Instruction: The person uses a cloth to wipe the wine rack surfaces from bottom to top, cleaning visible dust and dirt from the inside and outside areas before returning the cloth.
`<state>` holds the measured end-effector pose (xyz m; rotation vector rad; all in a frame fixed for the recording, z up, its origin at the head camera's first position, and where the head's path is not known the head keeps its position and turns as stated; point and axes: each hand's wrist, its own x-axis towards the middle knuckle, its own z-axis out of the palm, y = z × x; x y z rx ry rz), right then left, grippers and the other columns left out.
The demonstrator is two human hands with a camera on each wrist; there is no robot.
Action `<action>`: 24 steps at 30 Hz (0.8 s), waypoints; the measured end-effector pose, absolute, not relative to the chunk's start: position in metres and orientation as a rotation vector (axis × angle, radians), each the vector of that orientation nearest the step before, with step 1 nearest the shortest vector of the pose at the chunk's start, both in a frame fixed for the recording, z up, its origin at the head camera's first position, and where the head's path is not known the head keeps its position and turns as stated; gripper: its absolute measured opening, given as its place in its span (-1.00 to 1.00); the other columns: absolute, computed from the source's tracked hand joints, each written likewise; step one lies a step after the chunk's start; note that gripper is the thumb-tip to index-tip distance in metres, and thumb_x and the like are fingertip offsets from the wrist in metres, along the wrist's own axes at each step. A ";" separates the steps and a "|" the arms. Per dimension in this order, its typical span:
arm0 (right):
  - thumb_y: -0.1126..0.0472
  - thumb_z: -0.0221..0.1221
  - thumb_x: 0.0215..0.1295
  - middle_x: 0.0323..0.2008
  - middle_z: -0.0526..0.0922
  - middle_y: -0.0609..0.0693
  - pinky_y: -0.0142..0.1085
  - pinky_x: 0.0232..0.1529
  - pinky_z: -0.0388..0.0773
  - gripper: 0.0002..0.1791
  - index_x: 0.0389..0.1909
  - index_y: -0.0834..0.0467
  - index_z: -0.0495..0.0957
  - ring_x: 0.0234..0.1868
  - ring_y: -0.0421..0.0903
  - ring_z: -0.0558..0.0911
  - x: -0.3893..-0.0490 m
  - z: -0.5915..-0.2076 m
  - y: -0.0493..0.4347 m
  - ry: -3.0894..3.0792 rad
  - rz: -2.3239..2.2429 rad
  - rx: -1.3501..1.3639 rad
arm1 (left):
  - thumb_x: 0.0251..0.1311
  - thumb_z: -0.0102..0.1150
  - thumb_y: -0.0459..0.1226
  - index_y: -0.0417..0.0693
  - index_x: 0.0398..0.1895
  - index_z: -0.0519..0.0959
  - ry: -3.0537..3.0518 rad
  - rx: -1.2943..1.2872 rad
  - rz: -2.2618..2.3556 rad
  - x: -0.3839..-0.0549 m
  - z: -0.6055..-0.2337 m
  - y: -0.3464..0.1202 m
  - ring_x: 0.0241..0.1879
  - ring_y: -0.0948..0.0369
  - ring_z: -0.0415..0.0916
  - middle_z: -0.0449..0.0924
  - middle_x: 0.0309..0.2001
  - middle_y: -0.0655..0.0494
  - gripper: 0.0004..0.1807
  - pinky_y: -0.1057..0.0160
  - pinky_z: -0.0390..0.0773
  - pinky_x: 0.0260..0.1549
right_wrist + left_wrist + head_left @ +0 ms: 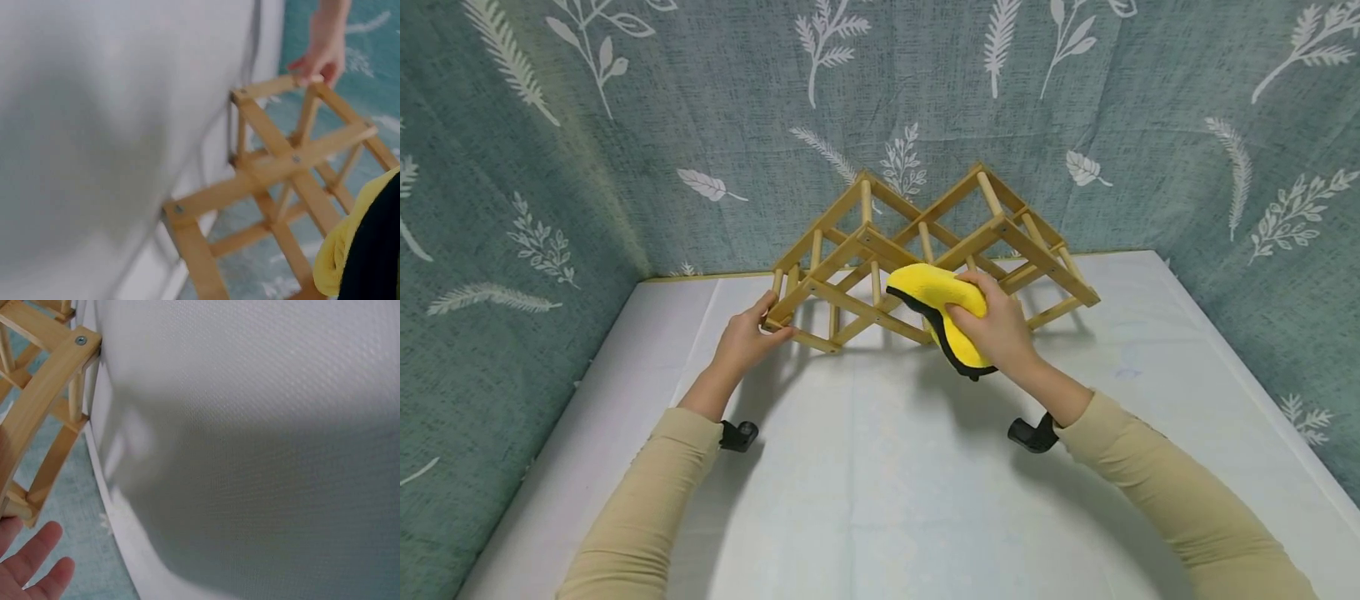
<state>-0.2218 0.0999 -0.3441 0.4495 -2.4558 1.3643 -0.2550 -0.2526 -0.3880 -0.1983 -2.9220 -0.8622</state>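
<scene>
A folding wooden lattice rack (877, 316), like a wine rack, stands zigzag on the white tabletop. My left hand (741, 337) grips its left end corner, thumb in front and fingers behind; the right wrist view shows this hold on the rack (269, 178) from the other side. In the left wrist view, fingertips (37, 550) show beside the lower end of the wood. My right hand (1000, 325) holds a bunched yellow cloth (940, 287) with black edging, which overlaps the rack's front middle in the head view. The cloth (340, 250) partly covers the rack in the right wrist view.
The white tabletop (850, 467) meets a green, leaf-patterned fabric wall (737, 125) just behind the rack, with more of it at both sides. Black wrist-worn pieces (1033, 433) jut inward from both cuffs above the table.
</scene>
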 end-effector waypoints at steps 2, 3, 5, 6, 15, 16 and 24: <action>0.25 0.19 0.17 -0.24 0.59 0.21 -0.28 -0.55 0.44 -0.61 0.03 0.23 0.41 -0.55 0.00 0.50 -0.222 -0.339 0.105 -2.408 1.366 0.444 | 0.12 0.22 -0.09 -0.04 0.13 0.32 -2.919 -0.202 -0.863 -0.255 -0.388 -0.252 -0.13 -0.15 0.46 0.54 -0.10 -0.20 -0.46 -0.03 0.42 -0.32; 0.25 0.19 0.17 -0.25 0.59 0.21 -0.29 -0.56 0.44 -0.61 0.03 0.24 0.41 -0.56 0.01 0.50 -0.223 -0.336 0.108 -2.391 1.356 0.436 | 0.12 0.22 -0.09 -0.04 0.15 0.31 -2.918 -0.202 -0.864 -0.255 -0.387 -0.252 -0.12 -0.15 0.46 0.54 -0.09 -0.21 -0.44 -0.03 0.42 -0.31; 0.24 0.18 0.18 -0.25 0.58 0.21 -0.31 -0.55 0.44 -0.62 0.02 0.24 0.41 -0.54 0.01 0.51 -0.225 -0.330 0.113 -2.368 1.347 0.421 | 0.12 0.22 -0.09 -0.04 0.17 0.31 -2.920 -0.197 -0.869 -0.255 -0.387 -0.253 -0.12 -0.14 0.46 0.53 -0.09 -0.21 -0.43 -0.03 0.42 -0.30; 0.24 0.18 0.18 -0.24 0.58 0.21 -0.32 -0.54 0.44 -0.62 0.02 0.24 0.41 -0.52 0.00 0.52 -0.226 -0.328 0.116 -2.363 1.341 0.411 | 0.12 0.22 -0.09 -0.05 0.20 0.29 -2.920 -0.192 -0.871 -0.255 -0.388 -0.253 -0.10 -0.15 0.45 0.53 -0.07 -0.21 -0.40 -0.04 0.42 -0.28; 0.20 0.16 0.21 -0.11 0.54 0.17 -0.33 -0.41 0.46 -0.61 0.05 0.21 0.40 -0.36 0.00 0.53 -0.229 -0.310 0.131 -2.326 1.360 0.317 | 0.12 0.22 -0.08 -0.04 0.28 0.25 -2.942 -0.177 -0.884 -0.255 -0.390 -0.253 -0.05 -0.15 0.44 0.51 -0.02 -0.22 -0.34 -0.07 0.43 -0.23; 0.19 0.16 0.21 -0.10 0.54 0.17 -0.36 -0.40 0.45 -0.60 0.05 0.21 0.40 -0.35 0.00 0.52 -0.229 -0.308 0.133 -2.322 1.359 0.309 | 0.12 0.22 -0.08 -0.04 0.30 0.23 -2.944 -0.173 -0.883 -0.255 -0.390 -0.253 -0.04 -0.15 0.43 0.50 -0.01 -0.22 -0.31 -0.07 0.43 -0.22; 0.22 0.19 0.18 -0.11 0.56 0.15 -0.42 -0.42 0.41 -0.61 0.03 0.22 0.43 -0.38 -0.07 0.48 -0.217 -0.303 0.133 -2.217 1.303 0.323 | 0.12 0.22 -0.07 -0.01 0.21 0.29 -2.927 -0.199 -0.874 -0.255 -0.389 -0.253 -0.08 -0.15 0.45 0.53 -0.07 -0.19 -0.40 -0.06 0.43 -0.26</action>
